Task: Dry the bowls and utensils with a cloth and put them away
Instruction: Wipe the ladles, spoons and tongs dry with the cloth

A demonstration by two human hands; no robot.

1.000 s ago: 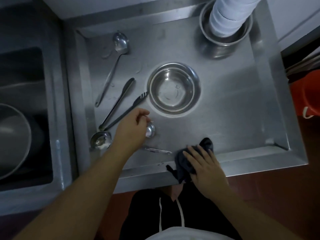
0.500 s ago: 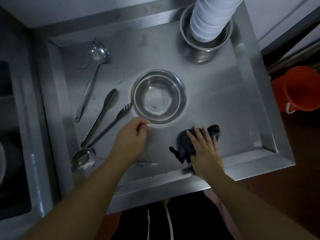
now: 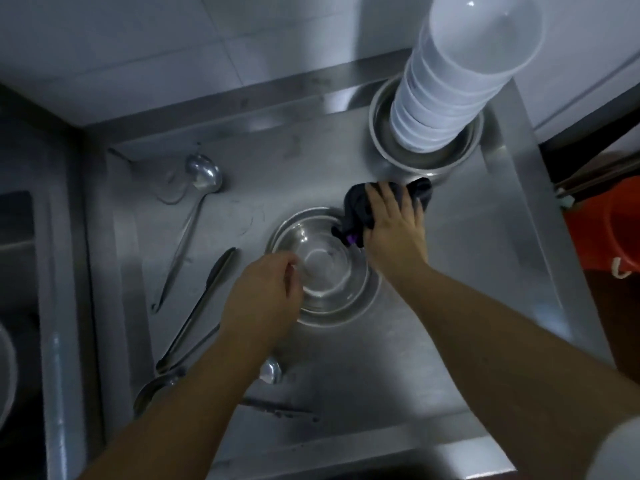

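A steel bowl [image 3: 327, 271] sits in the middle of the steel draining tray [image 3: 433, 341]. My left hand [image 3: 263, 296] grips the bowl's near-left rim. My right hand [image 3: 393, 225] presses a dark cloth [image 3: 356, 206] flat on the tray just beyond the bowl's far-right rim. A ladle [image 3: 202, 178] lies at the far left. Tongs [image 3: 204, 299] lie left of the bowl, with a large spoon [image 3: 156, 388] below them. A small spoon [image 3: 272, 372] and a knife-like utensil [image 3: 277, 408] lie near the front, partly hidden by my left forearm.
A tall stack of white bowls [image 3: 460, 74] stands in a steel bowl [image 3: 426, 157] at the tray's far right corner. A sink basin [image 3: 17, 271] is at the left. An orange bucket [image 3: 609, 223] stands on the floor at the right.
My right hand slid the cloth from the tray's front edge up past the bowl's far-right side. My left hand left the small spoon and took the bowl's rim.
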